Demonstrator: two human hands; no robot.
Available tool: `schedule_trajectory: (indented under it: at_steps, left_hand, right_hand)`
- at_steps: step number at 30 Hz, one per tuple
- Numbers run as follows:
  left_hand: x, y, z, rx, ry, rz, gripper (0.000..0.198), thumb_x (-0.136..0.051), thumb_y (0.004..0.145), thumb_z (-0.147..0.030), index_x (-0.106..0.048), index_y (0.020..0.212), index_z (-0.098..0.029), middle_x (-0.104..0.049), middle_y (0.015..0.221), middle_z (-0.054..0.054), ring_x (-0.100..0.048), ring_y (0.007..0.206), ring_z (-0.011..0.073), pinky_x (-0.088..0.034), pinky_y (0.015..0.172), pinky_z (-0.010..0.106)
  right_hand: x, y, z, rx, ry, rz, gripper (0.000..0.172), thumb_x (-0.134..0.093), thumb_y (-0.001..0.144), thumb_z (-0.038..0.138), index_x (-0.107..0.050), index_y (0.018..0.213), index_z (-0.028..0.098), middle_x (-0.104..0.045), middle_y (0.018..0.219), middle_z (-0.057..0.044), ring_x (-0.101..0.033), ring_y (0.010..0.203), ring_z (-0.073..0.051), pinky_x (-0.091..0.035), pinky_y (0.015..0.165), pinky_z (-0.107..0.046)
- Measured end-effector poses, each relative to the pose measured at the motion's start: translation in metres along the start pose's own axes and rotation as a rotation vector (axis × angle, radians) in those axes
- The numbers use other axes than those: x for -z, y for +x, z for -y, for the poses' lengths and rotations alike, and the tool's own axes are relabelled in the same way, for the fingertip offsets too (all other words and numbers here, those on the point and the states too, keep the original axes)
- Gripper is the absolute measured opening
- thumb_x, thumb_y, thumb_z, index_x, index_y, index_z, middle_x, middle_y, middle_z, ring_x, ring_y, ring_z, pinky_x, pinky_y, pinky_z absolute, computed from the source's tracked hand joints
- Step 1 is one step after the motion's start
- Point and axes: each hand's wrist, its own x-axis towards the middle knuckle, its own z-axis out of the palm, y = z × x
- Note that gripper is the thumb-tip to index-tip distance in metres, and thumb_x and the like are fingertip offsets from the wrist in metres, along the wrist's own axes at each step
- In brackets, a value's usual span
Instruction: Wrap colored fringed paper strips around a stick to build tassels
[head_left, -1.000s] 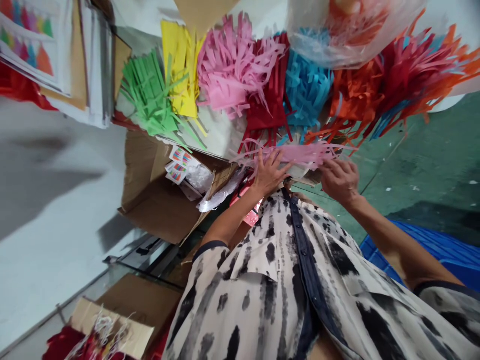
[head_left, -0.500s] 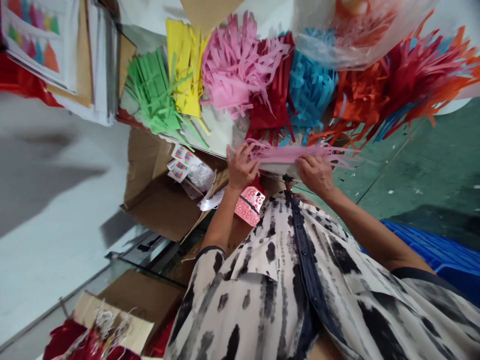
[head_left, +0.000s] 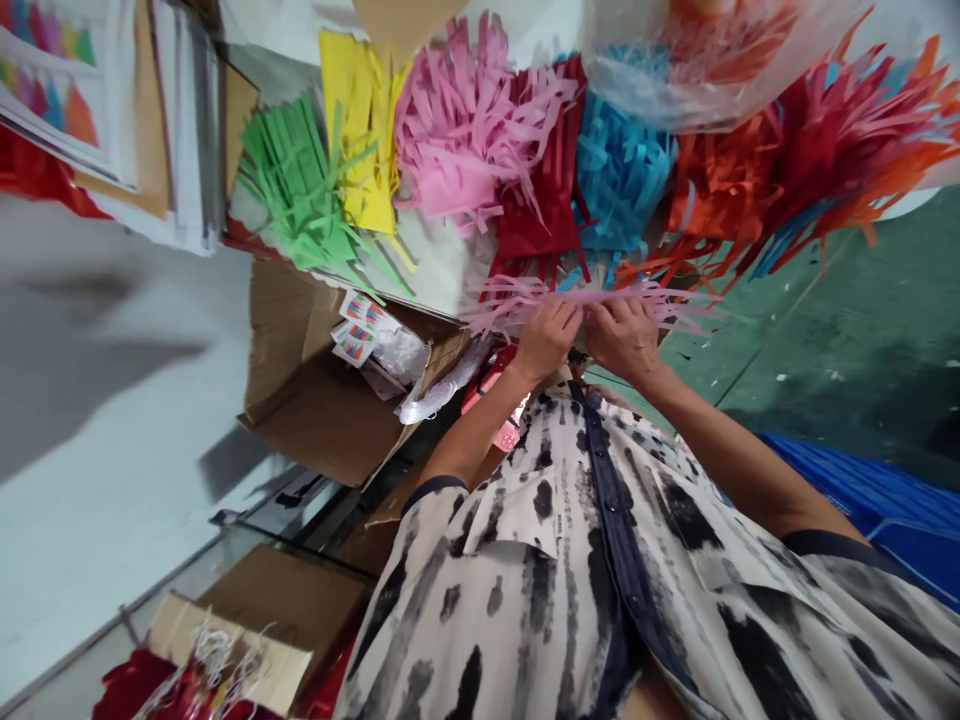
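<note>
My left hand [head_left: 547, 340] and my right hand [head_left: 621, 338] pinch a pink fringed paper strip [head_left: 660, 300] side by side, their fingers almost meeting. Its cut fringes spread out beyond both hands. Just above them hang fringed paper bunches: green [head_left: 300, 190], yellow [head_left: 360, 130], pink [head_left: 457, 140], dark red [head_left: 544, 190], blue [head_left: 619, 170] and orange [head_left: 712, 190]. A red and orange fringed bunch [head_left: 847, 150] sticks out further right. A clear plastic bag [head_left: 712, 60] covers more orange paper at the top.
An open cardboard box [head_left: 315, 420] holds small printed cards [head_left: 354, 330] and white plastic. A pink packet [head_left: 504, 420] lies below my left forearm. A blue plastic crate [head_left: 847, 490] stands on the green floor [head_left: 862, 340]. Another cardboard box [head_left: 285, 600] sits at the bottom left.
My left hand has slid along the pink strip towards my right hand, closing the gap between them. My left forearm now covers more of the pink packet.
</note>
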Motion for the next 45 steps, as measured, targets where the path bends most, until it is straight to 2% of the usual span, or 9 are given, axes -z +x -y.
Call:
schedule_trajectory:
  at_steps: [4, 11, 17, 24, 32, 36, 41, 43, 45]
  left_hand:
    - [-0.008, 0.007, 0.017, 0.009, 0.018, -0.007, 0.041, -0.047, 0.113, -0.020, -0.072, 0.145, -0.014, -0.074, 0.149, 0.018, -0.066, 0.144, 0.0312, -0.054, 0.122, 0.047]
    - [0.005, 0.006, 0.023, -0.048, 0.003, 0.003, 0.033, -0.052, 0.114, -0.031, -0.076, 0.132, -0.017, -0.076, 0.144, 0.016, -0.066, 0.137, 0.0302, -0.053, 0.120, 0.047]
    - [0.011, 0.002, 0.038, 0.209, 0.005, -0.098, 0.028, -0.054, 0.115, -0.040, -0.079, 0.116, -0.025, -0.081, 0.129, 0.010, -0.069, 0.127, 0.0301, -0.051, 0.111, 0.050]
    - [0.013, 0.011, 0.042, 0.342, 0.005, -0.110, 0.029, -0.053, 0.115, -0.043, -0.074, 0.115, -0.024, -0.082, 0.118, 0.013, -0.070, 0.121, 0.0342, -0.047, 0.111, 0.053]
    - [0.019, 0.024, 0.048, 0.290, 0.044, -0.051, 0.021, -0.057, 0.115, -0.039, -0.071, 0.115, -0.024, -0.081, 0.112, 0.012, -0.068, 0.120, 0.0335, -0.044, 0.118, 0.059]
    - [0.021, 0.026, 0.049, 0.289, 0.068, 0.005, 0.024, -0.054, 0.116, -0.040, -0.069, 0.118, -0.021, -0.080, 0.114, 0.013, -0.067, 0.120, 0.0328, -0.043, 0.120, 0.061]
    - [0.022, 0.025, 0.046, 0.285, 0.118, -0.024, 0.027, -0.055, 0.116, -0.040, -0.073, 0.120, -0.021, -0.080, 0.113, 0.012, -0.069, 0.120, 0.0341, -0.046, 0.116, 0.059]
    - [0.021, 0.024, 0.043, 0.275, 0.145, -0.068, 0.029, -0.051, 0.117, -0.037, -0.074, 0.128, -0.022, -0.080, 0.123, 0.013, -0.069, 0.126, 0.0333, -0.045, 0.118, 0.057]
    - [0.019, 0.023, 0.040, 0.188, 0.142, -0.091, 0.035, -0.045, 0.118, -0.031, -0.072, 0.140, -0.025, -0.077, 0.140, 0.012, -0.066, 0.136, 0.0306, -0.044, 0.122, 0.054]
  right_hand:
    - [0.000, 0.002, 0.002, -0.012, 0.003, -0.001, 0.046, -0.054, 0.104, 0.035, -0.072, 0.143, 0.020, -0.073, 0.129, -0.019, -0.061, 0.116, -0.038, -0.039, 0.100, -0.050]
    - [0.012, 0.011, -0.011, -0.041, 0.106, 0.047, 0.040, -0.046, 0.110, 0.032, -0.079, 0.132, 0.022, -0.077, 0.123, -0.018, -0.062, 0.118, -0.036, -0.037, 0.097, -0.047]
    - [0.024, 0.023, -0.036, -0.102, 0.180, 0.105, 0.037, -0.048, 0.110, 0.036, -0.079, 0.120, 0.019, -0.081, 0.115, -0.016, -0.068, 0.112, -0.035, -0.038, 0.099, -0.045]
    - [0.028, 0.033, -0.029, -0.208, 0.079, 0.151, 0.039, -0.045, 0.111, 0.034, -0.076, 0.126, 0.015, -0.081, 0.119, -0.022, -0.069, 0.112, -0.038, -0.037, 0.100, -0.049]
    - [0.026, 0.039, -0.020, -0.245, 0.011, 0.164, 0.041, -0.041, 0.112, 0.034, -0.074, 0.121, 0.010, -0.077, 0.115, -0.026, -0.065, 0.108, -0.037, -0.035, 0.100, -0.051]
    - [0.020, 0.036, -0.021, -0.216, 0.010, 0.108, 0.043, -0.041, 0.113, 0.038, -0.073, 0.124, 0.011, -0.077, 0.115, -0.025, -0.064, 0.109, -0.037, -0.037, 0.098, -0.050]
    - [0.010, 0.034, -0.021, -0.213, -0.015, 0.057, 0.043, -0.041, 0.112, 0.037, -0.073, 0.123, 0.010, -0.077, 0.115, -0.024, -0.065, 0.108, -0.037, -0.040, 0.097, -0.050]
    - [0.008, 0.034, -0.020, -0.208, -0.026, 0.048, 0.044, -0.042, 0.112, 0.037, -0.073, 0.124, 0.009, -0.077, 0.116, -0.025, -0.065, 0.109, -0.038, -0.040, 0.097, -0.050]
    - [0.007, 0.036, -0.020, -0.208, -0.034, 0.044, 0.045, -0.041, 0.112, 0.037, -0.074, 0.123, 0.008, -0.077, 0.115, -0.026, -0.065, 0.110, -0.039, -0.040, 0.097, -0.051]
